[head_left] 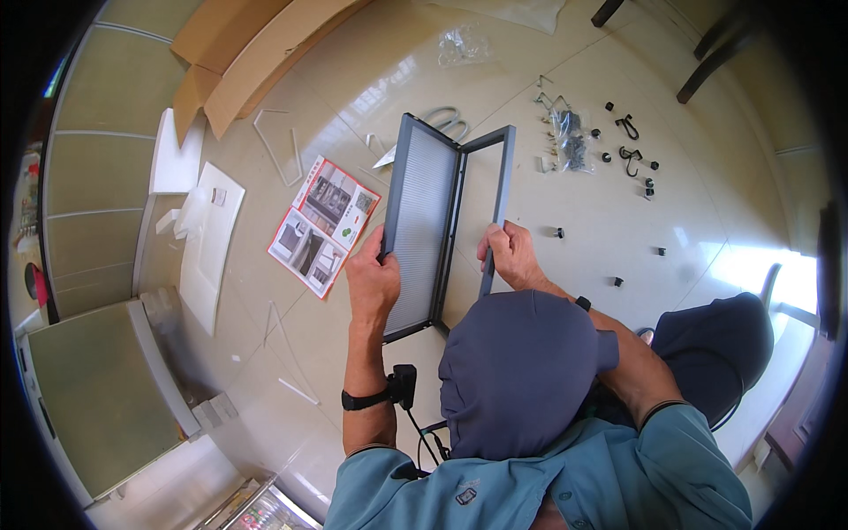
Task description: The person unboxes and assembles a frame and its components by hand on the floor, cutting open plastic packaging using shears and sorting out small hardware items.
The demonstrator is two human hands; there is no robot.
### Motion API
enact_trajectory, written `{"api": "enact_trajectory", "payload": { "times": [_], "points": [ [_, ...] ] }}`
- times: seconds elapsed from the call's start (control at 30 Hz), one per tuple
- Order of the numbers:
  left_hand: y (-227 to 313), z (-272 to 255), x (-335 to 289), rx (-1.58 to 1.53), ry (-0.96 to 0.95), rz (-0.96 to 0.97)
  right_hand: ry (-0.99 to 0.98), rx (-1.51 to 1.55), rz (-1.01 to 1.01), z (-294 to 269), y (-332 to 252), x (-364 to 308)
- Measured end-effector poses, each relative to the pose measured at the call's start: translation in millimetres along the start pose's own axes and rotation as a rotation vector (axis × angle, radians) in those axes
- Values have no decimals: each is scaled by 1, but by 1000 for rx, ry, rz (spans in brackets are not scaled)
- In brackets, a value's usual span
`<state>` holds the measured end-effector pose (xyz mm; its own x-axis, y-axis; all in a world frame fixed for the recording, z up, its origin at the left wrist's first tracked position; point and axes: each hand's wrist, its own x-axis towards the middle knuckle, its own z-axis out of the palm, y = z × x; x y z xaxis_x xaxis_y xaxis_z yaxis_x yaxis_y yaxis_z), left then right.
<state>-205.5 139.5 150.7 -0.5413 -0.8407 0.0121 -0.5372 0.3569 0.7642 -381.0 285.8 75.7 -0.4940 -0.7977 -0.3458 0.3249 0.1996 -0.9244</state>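
Note:
A dark grey metal rack frame with a ribbed mesh shelf [415, 221] stands tilted in front of me. My left hand [373, 278] is wrapped round the left edge of the shelf panel. On the other side, my right hand [515, 254] grips the upright bar of an open rectangular side frame [506, 172], which meets the panel at an angle along a black inner edge. The lower end of the frame is partly hidden behind my dark-trousered knee [521, 380]. Grey-handled scissors [446, 119] lie on the floor just behind the frame.
A printed leaflet [329, 221] lies left of the frame. To the right are a clear bag of small hardware [572, 143], black hooks [628, 128] and several small black feet [559, 233]. Cardboard [256, 53] and white foam [212, 238] rest at the far left.

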Motion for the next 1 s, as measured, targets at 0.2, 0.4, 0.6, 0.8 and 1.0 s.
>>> {"api": "enact_trajectory", "payload": {
  "times": [0.2, 0.4, 0.6, 0.8, 1.0],
  "points": [
    [-3, -1, 1, -70, 14, 4, 188, -18, 45, -3, 6, -7],
    [-2, -3, 2, -53, 7, -33, 217, -150, -21, -15, 20, -5],
    [-5, 0, 2, -103, 36, 2, 245, -193, -36, -16, 20, -4],
    [-8, -1, 3, -52, 22, 8, 269, -290, -123, -19, 21, -4],
    [-5, -1, 4, -75, 29, -5, 290, -346, -165, -23, 31, -1]
  ]
}}
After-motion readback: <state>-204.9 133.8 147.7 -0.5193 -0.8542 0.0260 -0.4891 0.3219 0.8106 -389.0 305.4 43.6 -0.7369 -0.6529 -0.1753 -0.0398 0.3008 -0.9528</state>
